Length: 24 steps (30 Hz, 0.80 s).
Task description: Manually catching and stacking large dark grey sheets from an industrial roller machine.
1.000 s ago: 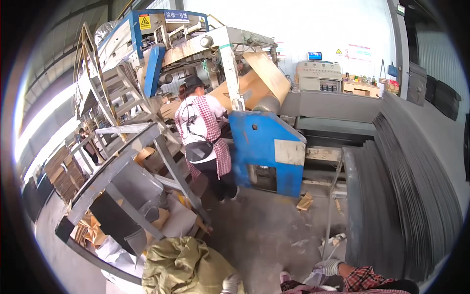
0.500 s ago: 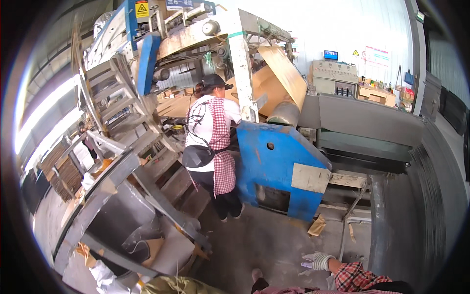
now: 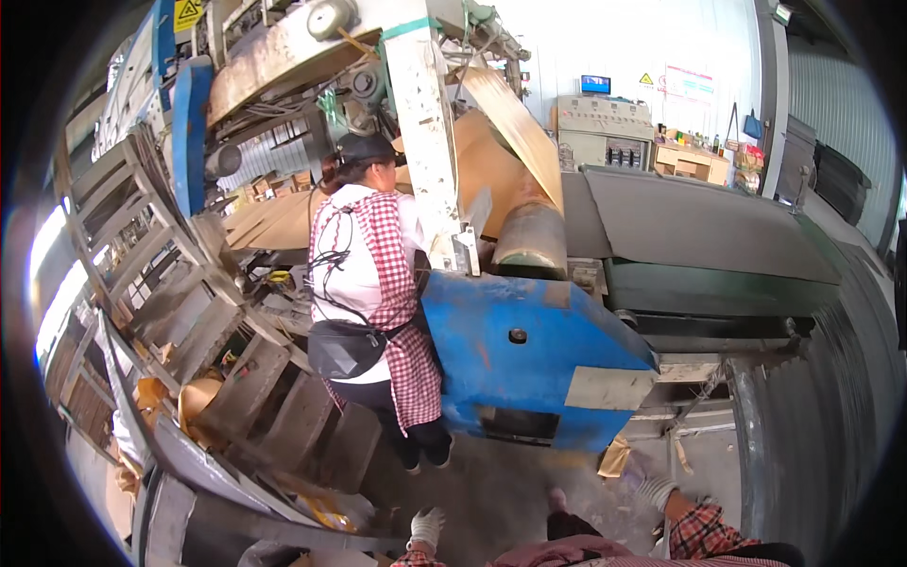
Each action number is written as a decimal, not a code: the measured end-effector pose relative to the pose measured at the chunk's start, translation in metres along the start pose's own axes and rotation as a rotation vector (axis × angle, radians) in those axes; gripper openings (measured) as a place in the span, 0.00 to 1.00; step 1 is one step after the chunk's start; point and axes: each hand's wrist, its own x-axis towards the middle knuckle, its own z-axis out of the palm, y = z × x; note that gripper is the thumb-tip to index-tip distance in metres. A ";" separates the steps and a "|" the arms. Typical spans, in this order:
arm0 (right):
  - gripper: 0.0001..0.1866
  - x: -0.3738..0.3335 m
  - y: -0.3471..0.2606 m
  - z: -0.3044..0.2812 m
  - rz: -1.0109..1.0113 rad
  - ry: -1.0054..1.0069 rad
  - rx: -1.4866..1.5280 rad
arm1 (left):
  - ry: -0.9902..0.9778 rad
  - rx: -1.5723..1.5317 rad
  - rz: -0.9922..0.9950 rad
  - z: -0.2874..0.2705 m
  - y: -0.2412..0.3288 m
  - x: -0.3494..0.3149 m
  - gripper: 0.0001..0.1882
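Observation:
My left hand (image 3: 427,529), in a pale knitted glove, hangs at the bottom edge near a grey metal rail. Its fingers point forward, and nothing shows in them. On the right, my right hand (image 3: 656,489) wears a striped glove with lilac fingertips. Blur softens its fingers, but they reach forward and apart, holding nothing visible. Just past it on the floor lies a piece of brown paper (image 3: 614,457). Ahead stands a blue machine housing (image 3: 529,350), with a large roller (image 3: 531,236) and a brown paper web (image 3: 518,123) above it.
A person in a checked apron (image 3: 387,236) stands left of the blue housing, facing the machine. Worn steps (image 3: 231,364) rise at the left. Grey sheet material (image 3: 699,222) covers a conveyor at the right, and a control cabinet (image 3: 605,132) stands behind it.
The machine and the person in the apron look nearer and further left. My left hand has come into view at the bottom. My right hand stays low on the right, now blurred.

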 end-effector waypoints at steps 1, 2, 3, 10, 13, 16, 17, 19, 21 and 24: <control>0.29 0.028 -0.041 -0.010 -0.027 0.163 0.083 | 0.256 0.195 0.173 0.050 0.007 -0.014 0.15; 0.31 0.054 -0.071 -0.023 0.007 0.181 0.116 | 0.506 0.391 0.336 0.069 0.011 -0.015 0.16; 0.31 0.084 -0.082 -0.028 -0.063 0.251 0.095 | 0.512 0.329 0.295 0.068 0.013 -0.007 0.15; 0.32 0.265 -0.158 -0.065 -0.413 0.532 0.020 | 0.492 0.410 0.341 0.135 0.019 0.059 0.16; 0.33 0.320 -0.183 -0.062 -0.543 0.458 -0.086 | 0.684 0.703 0.872 0.245 0.102 0.069 0.22; 0.35 0.357 -0.192 -0.040 -0.563 0.327 -0.060 | 0.591 0.665 1.272 0.331 0.185 0.075 0.24; 0.36 0.365 -0.196 -0.033 -0.565 0.308 -0.123 | 0.637 0.827 1.338 0.348 0.209 0.079 0.26; 0.36 0.376 -0.201 -0.036 -0.548 0.318 -0.198 | 0.649 1.069 1.441 0.375 0.252 0.093 0.29; 0.35 0.376 -0.198 -0.030 -0.512 0.366 -0.174 | 0.630 1.118 1.477 0.395 0.282 0.110 0.29; 0.34 0.384 -0.190 -0.027 -0.492 0.381 -0.058 | 0.564 1.131 1.538 0.407 0.306 0.138 0.30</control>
